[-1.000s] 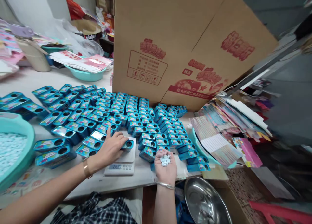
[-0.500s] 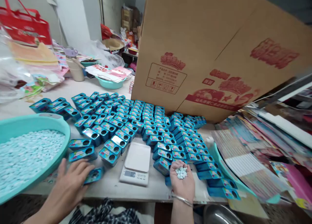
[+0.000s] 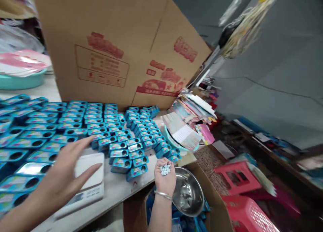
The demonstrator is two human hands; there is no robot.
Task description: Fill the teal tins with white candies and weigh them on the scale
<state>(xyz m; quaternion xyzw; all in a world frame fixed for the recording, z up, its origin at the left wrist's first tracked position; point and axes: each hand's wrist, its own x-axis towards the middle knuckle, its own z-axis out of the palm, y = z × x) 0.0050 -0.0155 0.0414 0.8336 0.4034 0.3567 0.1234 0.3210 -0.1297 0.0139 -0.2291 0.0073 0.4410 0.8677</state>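
Observation:
My right hand [image 3: 163,185] is palm up with its fingers curled, cupping a small heap of pale blue tablets [image 3: 165,169]. A bracelet circles its wrist. It is at the table's front edge, beside a steel bowl [image 3: 186,191]. My left hand [image 3: 65,171] has thumb and fingers spread, with nothing between them. It hovers in front of a white digital scale [image 3: 91,169], partly hiding it. Rows of small blue tins [image 3: 121,164], each with a dark round hole in its top, cover the table around and behind the scale.
A big cardboard carton [image 3: 121,33] stands behind the tins. Right of them, a teal basin [image 3: 174,142] bears printed sheets. Below the table edge, an open carton [image 3: 214,205] contains blue tins and the steel bowl. Red plastic stools [image 3: 239,176] stand on the floor at right.
The view has swung right, and the tablet basin is out of sight. My left hand has left a tin and come over by the scale. My right hand has shifted toward the steel bowl, still cupping tablets.

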